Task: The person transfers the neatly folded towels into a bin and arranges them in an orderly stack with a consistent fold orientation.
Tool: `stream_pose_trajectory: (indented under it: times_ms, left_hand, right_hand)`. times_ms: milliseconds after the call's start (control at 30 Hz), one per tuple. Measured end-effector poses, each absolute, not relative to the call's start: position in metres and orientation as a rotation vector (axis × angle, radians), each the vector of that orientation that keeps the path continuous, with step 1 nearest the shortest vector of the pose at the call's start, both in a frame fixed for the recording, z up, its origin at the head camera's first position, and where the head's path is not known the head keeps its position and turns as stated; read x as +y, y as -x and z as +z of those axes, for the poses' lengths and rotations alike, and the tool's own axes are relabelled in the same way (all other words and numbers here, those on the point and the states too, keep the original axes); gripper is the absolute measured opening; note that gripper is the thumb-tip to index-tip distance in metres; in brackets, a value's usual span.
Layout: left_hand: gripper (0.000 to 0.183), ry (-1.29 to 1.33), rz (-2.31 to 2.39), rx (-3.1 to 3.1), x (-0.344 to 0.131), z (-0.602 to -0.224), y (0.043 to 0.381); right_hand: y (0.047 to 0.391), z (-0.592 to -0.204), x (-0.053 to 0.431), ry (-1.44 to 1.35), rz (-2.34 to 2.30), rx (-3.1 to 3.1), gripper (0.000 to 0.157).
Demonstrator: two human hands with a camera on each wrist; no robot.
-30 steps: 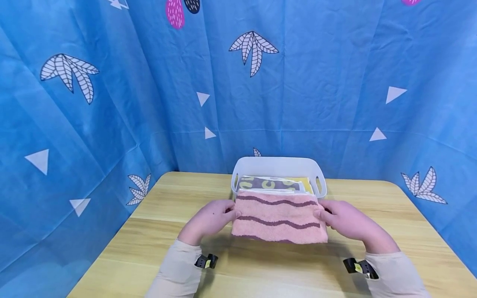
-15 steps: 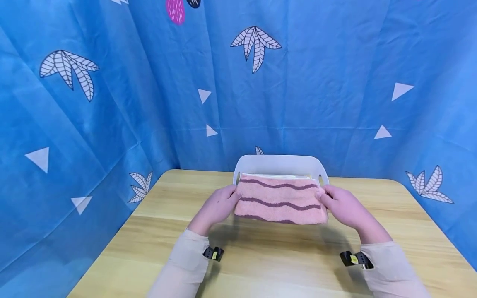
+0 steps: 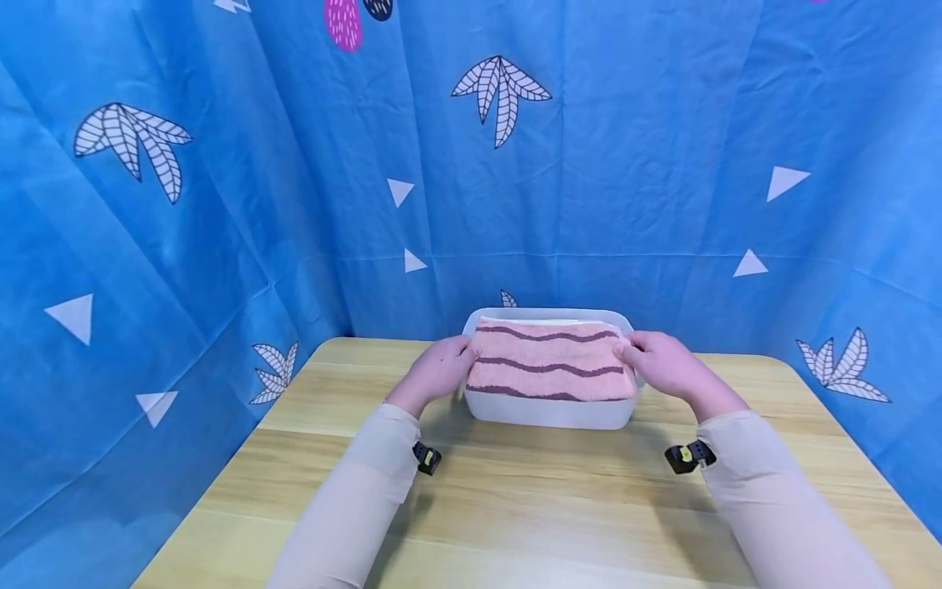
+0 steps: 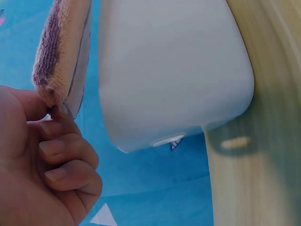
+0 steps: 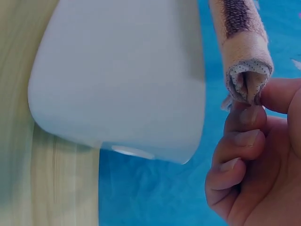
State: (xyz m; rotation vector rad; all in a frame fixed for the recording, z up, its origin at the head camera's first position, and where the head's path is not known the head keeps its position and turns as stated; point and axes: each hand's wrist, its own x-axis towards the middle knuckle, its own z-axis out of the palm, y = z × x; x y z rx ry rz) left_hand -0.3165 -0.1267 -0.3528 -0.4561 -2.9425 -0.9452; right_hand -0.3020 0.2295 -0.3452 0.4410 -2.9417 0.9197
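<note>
A folded pink towel (image 3: 550, 353) with wavy purple stripes is held level over a white plastic basket (image 3: 548, 413). My left hand (image 3: 440, 370) pinches the towel's left end between thumb and fingers. The right hand (image 3: 666, 366) pinches its right end in the same way. Both wrist views show a gap between the towel (image 4: 61, 47) and the rim of the basket (image 5: 122, 80). In the right wrist view the towel's end (image 5: 248, 77) shows its folded layers. The towel covers most of the basket's inside from the head camera.
The basket stands on a light wooden table (image 3: 515, 507), near its back edge. A blue patterned curtain (image 3: 625, 147) hangs behind the table and along both sides. A hand hole (image 5: 131, 151) shows in the basket's end.
Both hands have carried the towel forward, from in front of the basket to over it. The folded cloths seen inside earlier are now mostly covered, and the basket's front wall shows.
</note>
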Motion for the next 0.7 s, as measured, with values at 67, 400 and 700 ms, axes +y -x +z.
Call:
stream_pose_trajectory:
  times_ms: [67,400,700]
  left_hand:
    - [0.033,0.446,-0.936,-2.946,-0.125,-0.352,0.322]
    - [0.034,0.369,-0.883,-2.986,-0.119,-0.36,0.353]
    - [0.035,0.227,-0.799,-3.065,-0.11,-0.365,0.371]
  right_hand:
    - [0.308,-0.344,0.23,-0.436,0.91,-2.951,0.037]
    - [0.337,-0.344,0.227,-0.431,0.76,-3.059,0.035]
    - [0.356,-0.348,0.217,-0.316,0.684,-3.133,0.033]
